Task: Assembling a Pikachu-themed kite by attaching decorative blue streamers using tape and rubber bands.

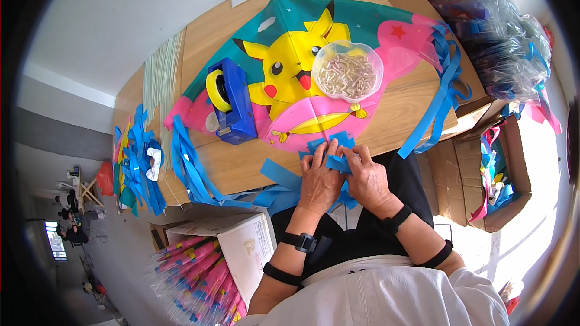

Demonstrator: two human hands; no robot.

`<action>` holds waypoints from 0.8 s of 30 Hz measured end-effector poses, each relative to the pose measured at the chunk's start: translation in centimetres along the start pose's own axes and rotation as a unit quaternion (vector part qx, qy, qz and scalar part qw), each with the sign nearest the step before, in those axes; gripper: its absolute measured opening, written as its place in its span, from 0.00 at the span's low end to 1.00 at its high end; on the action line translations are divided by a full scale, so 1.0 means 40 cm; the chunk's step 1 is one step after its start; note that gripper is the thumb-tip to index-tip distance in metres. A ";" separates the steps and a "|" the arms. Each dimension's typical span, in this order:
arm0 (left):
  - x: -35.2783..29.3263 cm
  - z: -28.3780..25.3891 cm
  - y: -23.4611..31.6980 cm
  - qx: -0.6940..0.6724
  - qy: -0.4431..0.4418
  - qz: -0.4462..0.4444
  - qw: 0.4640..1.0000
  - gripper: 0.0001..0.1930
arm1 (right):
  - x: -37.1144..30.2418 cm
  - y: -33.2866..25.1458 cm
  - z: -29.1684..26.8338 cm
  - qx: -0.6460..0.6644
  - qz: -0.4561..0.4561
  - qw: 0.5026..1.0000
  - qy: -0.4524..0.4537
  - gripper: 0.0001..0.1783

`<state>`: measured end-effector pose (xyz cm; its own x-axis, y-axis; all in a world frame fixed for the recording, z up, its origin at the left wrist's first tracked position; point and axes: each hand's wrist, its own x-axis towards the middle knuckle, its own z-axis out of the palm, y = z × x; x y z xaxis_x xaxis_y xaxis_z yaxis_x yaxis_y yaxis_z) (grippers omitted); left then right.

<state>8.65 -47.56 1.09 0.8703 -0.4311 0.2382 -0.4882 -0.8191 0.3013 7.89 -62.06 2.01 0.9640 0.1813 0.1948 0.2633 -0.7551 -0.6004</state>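
Note:
A kite (290, 54) with a yellow cartoon animal on green and pink cloth lies spread on the wooden table. At its near edge, my left hand (320, 178) and my right hand (367, 180) come close together over blue fabric strips (338, 163). Fingers of both hands are closed on a short blue strip between them. More blue ribbon (279, 172) trails off the table edge beside my left hand and onto my lap. On the kite rest a clear bowl (380, 71) of small whitish tube pieces and a blue tape dispenser (241, 118) with a yellow roll.
Blue ribbons (447, 93) hang at the kite's right tip, others (190, 163) at its left. Thin white rods (162, 72) lie on the table's left. A carton (241, 247) of wrapped pink kites stands below left. An open cardboard box (456, 175) holds scraps at right.

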 end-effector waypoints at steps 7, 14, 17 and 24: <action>0.002 -0.008 0.004 -0.002 -0.009 0.004 1.000 0.28 | 0.008 0.011 0.000 -0.023 0.018 0.999 -0.044 0.32; 0.003 -0.003 0.004 0.001 0.006 0.004 1.000 0.27 | 0.017 0.011 -0.002 -0.047 0.022 0.996 -0.066 0.30; 0.003 -0.003 0.006 -0.003 0.009 -0.001 1.000 0.27 | 0.019 0.006 -0.007 -0.051 0.024 0.996 -0.065 0.31; -0.002 -0.034 -0.031 -0.019 0.075 -0.006 0.997 0.22 | 0.027 0.005 -0.006 -0.083 0.020 0.991 -0.104 0.32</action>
<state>9.09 -46.01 1.96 0.8574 -0.3581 0.3696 -0.4833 -0.8072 0.3390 8.99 -62.17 2.30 0.9652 0.2616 -0.0003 0.2315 -0.8546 -0.4649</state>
